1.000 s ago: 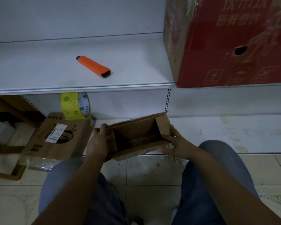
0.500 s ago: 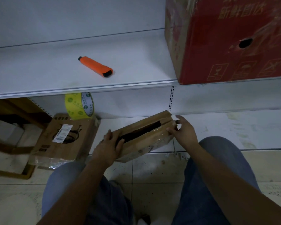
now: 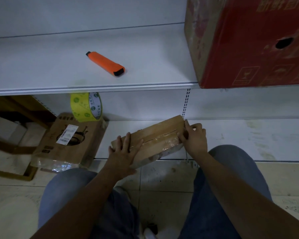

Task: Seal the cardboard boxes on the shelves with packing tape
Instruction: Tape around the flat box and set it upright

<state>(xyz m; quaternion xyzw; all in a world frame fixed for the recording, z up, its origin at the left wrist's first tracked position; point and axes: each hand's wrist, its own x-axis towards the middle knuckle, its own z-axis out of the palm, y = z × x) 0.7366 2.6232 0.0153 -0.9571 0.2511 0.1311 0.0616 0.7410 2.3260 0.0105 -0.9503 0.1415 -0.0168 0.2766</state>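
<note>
A tape roll stands on the left box. The left hand presses flat, fingers spread, on the small box at the bottom shelf edge. The right hand curls its fingers on the far end. The flaps look closed, so taping likely comes next: reach left for the roll. The shelf is bare to the right.

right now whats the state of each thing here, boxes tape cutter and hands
small cardboard box: flaps closed, seam showing, at the lower shelf's edge
left hand: flat on the box's left end, pressing
right hand: fingers curled on the box's right end
yellow tape roll: upright, idle
labelled box: closed, flat
orange cutter: lying on the upper shelf
red box: closed
</note>
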